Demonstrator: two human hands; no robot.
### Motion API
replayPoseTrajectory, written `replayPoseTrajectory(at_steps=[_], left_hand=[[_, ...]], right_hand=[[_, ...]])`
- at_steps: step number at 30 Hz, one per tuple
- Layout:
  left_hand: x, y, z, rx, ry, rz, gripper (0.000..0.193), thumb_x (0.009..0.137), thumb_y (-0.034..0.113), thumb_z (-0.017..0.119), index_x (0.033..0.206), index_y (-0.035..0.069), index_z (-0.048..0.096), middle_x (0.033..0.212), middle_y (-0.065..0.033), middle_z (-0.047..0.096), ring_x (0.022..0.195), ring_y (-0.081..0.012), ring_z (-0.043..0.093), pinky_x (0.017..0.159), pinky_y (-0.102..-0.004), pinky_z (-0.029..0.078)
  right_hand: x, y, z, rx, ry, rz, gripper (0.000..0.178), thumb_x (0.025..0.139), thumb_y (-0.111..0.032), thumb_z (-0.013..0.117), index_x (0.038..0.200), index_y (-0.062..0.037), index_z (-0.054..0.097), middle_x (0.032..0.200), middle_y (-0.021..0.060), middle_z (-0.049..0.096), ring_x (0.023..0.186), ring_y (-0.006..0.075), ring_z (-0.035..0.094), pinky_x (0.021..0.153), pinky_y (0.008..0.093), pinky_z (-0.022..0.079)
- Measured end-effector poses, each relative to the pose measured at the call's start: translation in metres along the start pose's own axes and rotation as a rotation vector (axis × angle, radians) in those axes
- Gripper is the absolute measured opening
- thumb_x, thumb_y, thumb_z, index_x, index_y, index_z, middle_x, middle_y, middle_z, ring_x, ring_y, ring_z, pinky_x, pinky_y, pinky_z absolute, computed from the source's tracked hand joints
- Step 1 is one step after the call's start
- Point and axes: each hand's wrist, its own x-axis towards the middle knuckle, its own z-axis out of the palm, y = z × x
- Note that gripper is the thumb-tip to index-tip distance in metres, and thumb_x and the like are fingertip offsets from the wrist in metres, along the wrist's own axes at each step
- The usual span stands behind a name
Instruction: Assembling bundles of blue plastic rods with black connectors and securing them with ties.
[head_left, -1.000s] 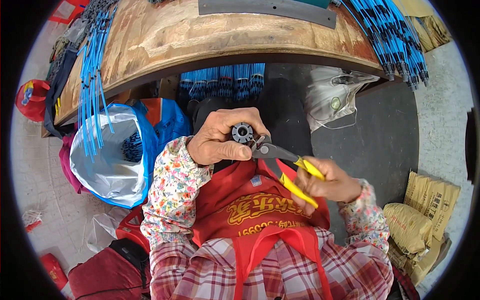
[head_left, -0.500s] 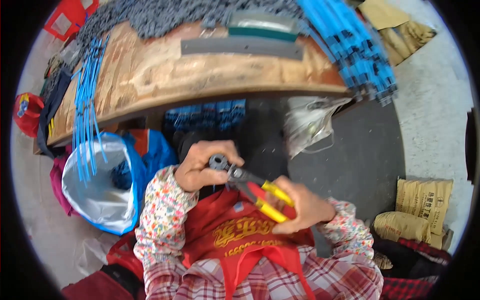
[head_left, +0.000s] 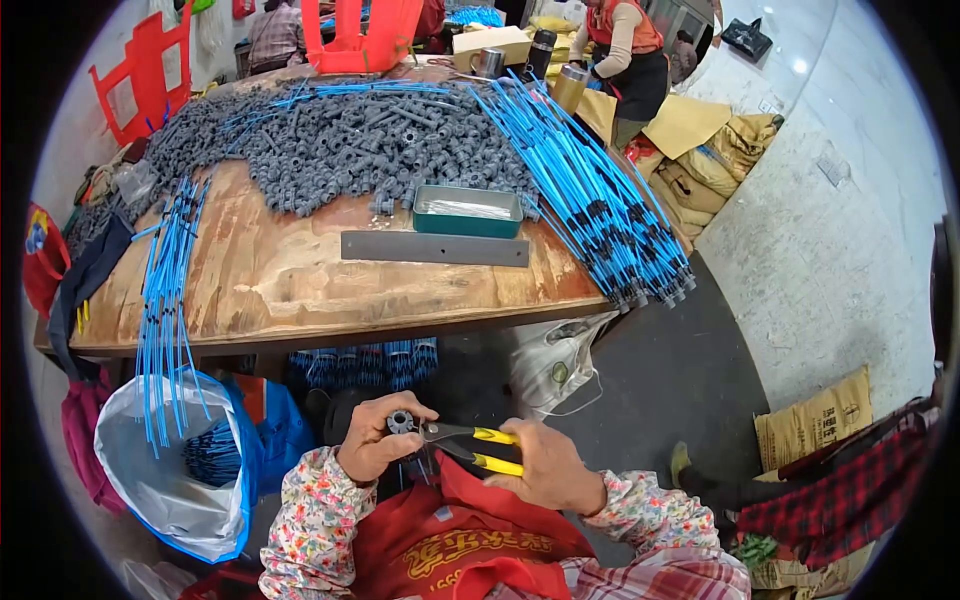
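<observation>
My left hand [head_left: 370, 442] is closed on a small grey round plastic fitting [head_left: 401, 421], its ringed face turned up. Thin dark strands hang below it; I cannot make out what they are. Yellow-handled pliers [head_left: 494, 436] are in my right hand [head_left: 550, 467], fingers wrapped round the grips. Their dark jaws reach the fitting's side by my left thumb; the tips are partly hidden. Both hands are over my red apron [head_left: 470, 550], on the near side of the wooden table [head_left: 270, 275].
Grey fittings [head_left: 340, 150] are heaped on the table, behind a metal bar [head_left: 435, 248] and a green tray [head_left: 468, 226]. Blue rods [head_left: 590, 200] with fittings overhang its right side. Others [head_left: 170, 290] hang over a lined bag [head_left: 120, 490] at left. Another person [head_left: 630, 50] stands beyond.
The view has tilted up, bringing the table's far side and other people into sight. The pliers have turned from slanting to nearly level, still gripped by my right hand. The fitting stays in my left.
</observation>
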Motion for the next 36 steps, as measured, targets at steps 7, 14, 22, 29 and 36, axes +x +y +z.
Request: replayPoseTrajectory(at_steps=[7, 14, 22, 29, 36], left_hand=[[0.004, -0.005, -0.012, 0.012, -0.056, 0.106, 0.035, 0.078, 0.028, 0.065, 0.092, -0.004, 0.061, 0.08, -0.0095, 0.058, 0.071, -0.016, 0.055, 0.065, -0.0274, 0.042], [0.009, -0.017, -0.016, -0.135, -0.119, 0.057, 0.042, 0.076, 0.033, 0.069, 0.092, -0.005, 0.063, 0.081, -0.0123, 0.06, 0.071, -0.0179, 0.056, 0.064, -0.0281, 0.042], [0.001, -0.016, -0.009, -0.05, -0.085, 0.074, 0.046, 0.076, 0.036, 0.072, 0.097, -0.004, 0.064, 0.081, -0.01, 0.059, 0.071, -0.0156, 0.055, 0.064, -0.0268, 0.042], [0.002, -0.016, -0.012, 0.012, -0.103, 0.058, 0.043, 0.077, 0.035, 0.071, 0.096, -0.002, 0.063, 0.084, -0.0115, 0.061, 0.073, -0.0171, 0.057, 0.065, -0.0272, 0.043], [0.005, -0.02, -0.018, -0.162, -0.156, 0.029, 0.037, 0.077, 0.03, 0.069, 0.091, -0.003, 0.062, 0.085, -0.0149, 0.064, 0.075, -0.021, 0.059, 0.066, -0.0305, 0.044]], right_hand=[[0.008, -0.008, -0.017, 0.148, -0.296, 0.089, 0.043, 0.079, -0.019, 0.071, 0.11, -0.0036, 0.046, 0.09, 0.0158, 0.06, 0.07, 0.023, 0.062, 0.059, 0.0335, 0.047], [0.004, -0.007, 0.003, 1.436, -0.657, 0.438, 0.046, 0.076, -0.011, 0.071, 0.111, -0.0033, 0.042, 0.089, 0.014, 0.058, 0.068, 0.0166, 0.06, 0.06, 0.0247, 0.047], [-0.008, 0.008, -0.006, 0.697, -0.312, 0.354, 0.043, 0.079, -0.014, 0.07, 0.109, 0.0003, 0.043, 0.086, 0.0125, 0.058, 0.07, 0.0168, 0.061, 0.059, 0.0283, 0.046], [-0.001, -0.005, 0.001, -0.186, -0.112, -0.022, 0.042, 0.078, -0.025, 0.071, 0.103, -0.0033, 0.045, 0.092, 0.011, 0.06, 0.08, 0.0161, 0.061, 0.067, 0.0312, 0.049], [0.002, -0.005, 0.007, 0.949, -0.499, 0.271, 0.039, 0.072, -0.006, 0.075, 0.093, -0.0052, 0.042, 0.087, 0.0141, 0.06, 0.083, 0.0186, 0.062, 0.067, 0.033, 0.049]])
